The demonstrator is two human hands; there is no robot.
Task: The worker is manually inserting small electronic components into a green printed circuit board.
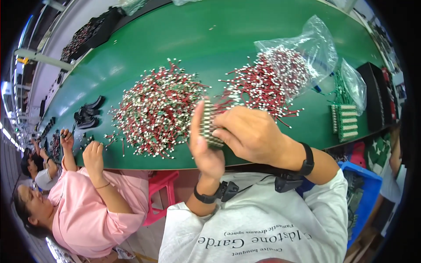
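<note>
My left hand holds a green circuit board panel upright, with rows of small white connectors along it. The thumb and fingers are wrapped about its edges. My right hand is pinched against the panel's right side; what lies between its fingertips is hidden. Left of the panel lies a big heap of short red wire leads with white ends, green bits mixed in. Beyond my right hand spreads a second heap of red wires with white plugs, partly under a clear plastic bag.
At the right stand stacked green panels and a black box. A blue bin is beside me on the right. A co-worker in pink sits at my left near a pink stool. Black parts lie farther left on the green table.
</note>
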